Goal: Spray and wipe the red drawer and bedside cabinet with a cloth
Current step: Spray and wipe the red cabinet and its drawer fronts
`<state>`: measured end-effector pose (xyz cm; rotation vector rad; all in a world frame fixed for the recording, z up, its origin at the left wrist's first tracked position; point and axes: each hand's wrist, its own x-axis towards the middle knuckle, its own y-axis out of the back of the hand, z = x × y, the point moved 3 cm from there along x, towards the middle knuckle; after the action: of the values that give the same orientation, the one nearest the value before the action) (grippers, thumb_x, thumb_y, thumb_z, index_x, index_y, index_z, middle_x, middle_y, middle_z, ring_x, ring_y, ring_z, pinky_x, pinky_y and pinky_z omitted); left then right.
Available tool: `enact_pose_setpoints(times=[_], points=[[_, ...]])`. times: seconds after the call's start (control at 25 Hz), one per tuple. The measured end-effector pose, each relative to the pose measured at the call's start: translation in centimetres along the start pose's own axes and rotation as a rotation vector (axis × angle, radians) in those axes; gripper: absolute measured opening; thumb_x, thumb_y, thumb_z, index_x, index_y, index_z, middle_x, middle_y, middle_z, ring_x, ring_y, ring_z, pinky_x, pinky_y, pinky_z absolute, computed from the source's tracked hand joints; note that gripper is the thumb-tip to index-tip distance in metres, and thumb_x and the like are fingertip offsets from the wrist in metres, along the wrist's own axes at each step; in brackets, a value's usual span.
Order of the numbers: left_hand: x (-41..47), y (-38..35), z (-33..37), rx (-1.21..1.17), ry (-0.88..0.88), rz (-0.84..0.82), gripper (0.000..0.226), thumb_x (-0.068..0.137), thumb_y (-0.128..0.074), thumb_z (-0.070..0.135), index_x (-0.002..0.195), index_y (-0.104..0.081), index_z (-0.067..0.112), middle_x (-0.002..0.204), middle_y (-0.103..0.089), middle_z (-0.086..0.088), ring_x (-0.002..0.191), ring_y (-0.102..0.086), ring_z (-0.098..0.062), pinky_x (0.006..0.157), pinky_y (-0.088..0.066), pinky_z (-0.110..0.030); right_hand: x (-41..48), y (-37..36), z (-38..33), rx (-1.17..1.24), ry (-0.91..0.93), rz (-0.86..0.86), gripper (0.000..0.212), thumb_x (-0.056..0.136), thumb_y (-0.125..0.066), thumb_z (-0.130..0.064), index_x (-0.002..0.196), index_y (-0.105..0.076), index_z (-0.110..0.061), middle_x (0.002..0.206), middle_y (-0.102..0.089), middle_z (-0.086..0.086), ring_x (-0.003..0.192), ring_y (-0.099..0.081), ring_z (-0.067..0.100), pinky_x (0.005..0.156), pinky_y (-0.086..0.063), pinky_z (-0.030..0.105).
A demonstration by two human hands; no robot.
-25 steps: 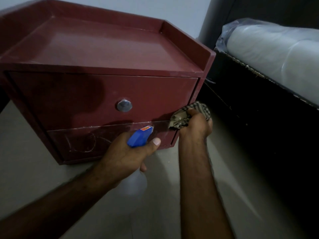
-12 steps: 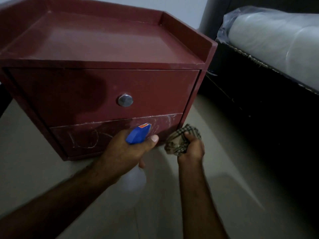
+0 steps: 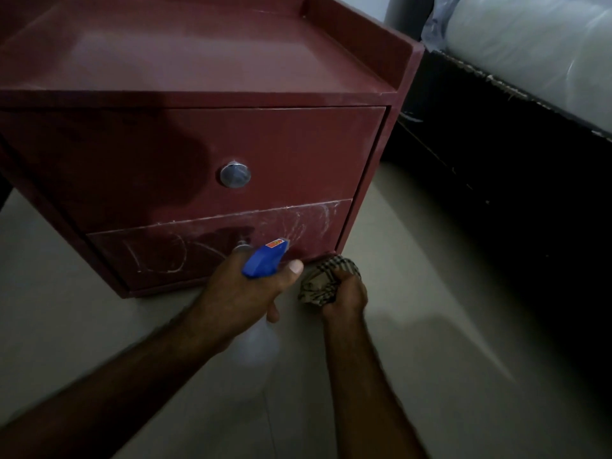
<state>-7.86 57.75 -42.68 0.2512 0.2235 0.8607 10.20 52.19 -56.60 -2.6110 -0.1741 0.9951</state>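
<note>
The red bedside cabinet (image 3: 205,61) stands on the floor with a raised rim round its top. Its upper drawer (image 3: 298,154) is closed and carries a round metal knob (image 3: 235,174). The lower drawer (image 3: 185,256) shows white scribbles and smears. My left hand (image 3: 238,293) grips a spray bottle (image 3: 265,260) with a blue head, nozzle aimed at the lower drawer from close by. My right hand (image 3: 344,293) holds a bunched checked cloth (image 3: 326,281) low by the cabinet's bottom right corner, just off the floor.
A dark bed frame (image 3: 496,193) with a plastic-wrapped mattress (image 3: 530,51) stands close on the right, leaving a narrow strip of pale tiled floor (image 3: 430,326) between it and the cabinet.
My right hand with the cloth has dropped from the lower drawer's right edge down toward the floor. The view has drawn closer to the cabinet. The spray bottle stays aimed at the lower drawer.
</note>
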Motion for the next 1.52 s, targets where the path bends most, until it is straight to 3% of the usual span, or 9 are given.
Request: enact_pose_setpoints(times=[0.16, 0.36, 0.4, 0.52, 0.68, 0.96, 1.16, 1.4, 1.52], points=[[0.2, -0.1, -0.6, -0.029, 0.018, 0.000, 0.040, 0.092, -0.072, 0.040, 0.085, -0.060, 0.003, 0.058, -0.050, 0.000, 0.047, -0.058, -0.012, 0.054, -0.043, -0.020, 0.2, -1.3, 1.0, 0.002, 0.052, 0.002, 0.038, 0.088, -0.060, 0.010, 0.125, -0.065, 0.004, 0.114, -0.073, 0.026, 0.102, -0.072, 0.045, 0.090, -0.060, 0.060], [0.7, 0.0, -1.6, -0.056, 0.045, -0.009, 0.029, 0.090, -0.074, 0.041, 0.097, -0.064, 0.015, 0.072, -0.056, 0.000, 0.051, -0.061, -0.015, 0.059, -0.051, -0.023, 1.2, -1.7, 0.9, -0.010, 0.090, 0.086, 0.023, 0.083, -0.057, 0.013, 0.101, -0.070, 0.005, 0.068, -0.073, 0.020, 0.051, -0.070, 0.033, 0.047, -0.059, 0.042], [0.8, -0.1, -1.9, -0.054, 0.057, -0.021, 0.031, 0.090, -0.075, 0.040, 0.101, -0.065, 0.013, 0.075, -0.058, -0.004, 0.052, -0.062, -0.016, 0.060, -0.053, -0.027, 1.3, -1.8, 0.9, -0.014, 0.093, 0.100, 0.022, 0.082, -0.055, 0.012, 0.099, -0.069, 0.007, 0.067, -0.071, 0.024, 0.049, -0.068, 0.036, 0.046, -0.058, 0.046], [0.8, -0.1, -3.2, -0.043, 0.115, -0.041, 0.040, 0.089, -0.076, 0.042, 0.118, -0.066, 0.017, 0.081, -0.063, -0.004, 0.051, -0.063, -0.018, 0.065, -0.056, -0.035, 1.7, -2.2, 0.9, -0.006, 0.096, 0.105, 0.033, 0.079, -0.055, 0.011, 0.110, -0.068, 0.010, 0.094, -0.070, 0.039, 0.072, -0.072, 0.051, 0.063, -0.059, 0.070], [0.8, 0.0, -4.6, -0.023, 0.170, -0.048, 0.053, 0.088, -0.075, 0.046, 0.134, -0.062, 0.026, 0.085, -0.066, 0.001, 0.051, -0.064, -0.015, 0.067, -0.053, -0.030, 2.3, -2.6, 1.6, 0.034, 0.086, 0.100, 0.048, 0.077, -0.059, 0.013, 0.125, -0.064, 0.005, 0.111, -0.069, 0.037, 0.092, -0.072, 0.055, 0.073, -0.057, 0.074], [1.0, -0.1, -5.3, -0.005, 0.182, -0.050, 0.055, 0.087, -0.075, 0.049, 0.135, -0.060, 0.027, 0.089, -0.069, -0.003, 0.054, -0.066, -0.016, 0.070, -0.056, -0.033, 1.7, -2.7, 1.8, 0.048, 0.089, 0.063, 0.048, 0.079, -0.059, 0.015, 0.124, -0.064, -0.001, 0.112, -0.071, 0.033, 0.095, -0.072, 0.052, 0.079, -0.058, 0.072], [1.3, -0.4, -5.1, -0.056, 0.150, -0.054, 0.026, 0.088, -0.076, 0.045, 0.111, -0.069, 0.034, 0.069, -0.070, 0.010, 0.051, -0.065, -0.017, 0.065, -0.055, -0.034, 0.7, -3.0, 2.6, 0.057, 0.070, -0.058, 0.050, 0.078, -0.068, 0.011, 0.122, -0.069, -0.014, 0.108, -0.076, 0.012, 0.092, -0.076, 0.033, 0.076, -0.066, 0.049], [1.2, 0.2, -3.9, -0.064, 0.092, -0.044, 0.019, 0.089, -0.076, 0.043, 0.095, -0.070, 0.026, 0.065, -0.064, 0.008, 0.050, -0.064, -0.019, 0.063, -0.055, -0.036, 0.3, -3.4, 2.3, 0.011, -0.013, 0.000, 0.052, 0.081, -0.064, 0.014, 0.131, -0.066, -0.004, 0.118, -0.073, 0.020, 0.100, -0.073, 0.039, 0.089, -0.062, 0.056], [1.2, 0.5, -3.5, -0.081, 0.102, -0.034, 0.027, 0.088, -0.076, 0.044, 0.100, -0.070, 0.021, 0.074, -0.062, -0.004, 0.052, -0.063, -0.020, 0.070, -0.057, -0.041, 0.0, -4.5, 1.3, 0.065, 0.020, -0.034, 0.057, 0.081, -0.063, 0.014, 0.135, -0.062, -0.003, 0.122, -0.071, 0.024, 0.101, -0.073, 0.042, 0.084, -0.062, 0.059]])
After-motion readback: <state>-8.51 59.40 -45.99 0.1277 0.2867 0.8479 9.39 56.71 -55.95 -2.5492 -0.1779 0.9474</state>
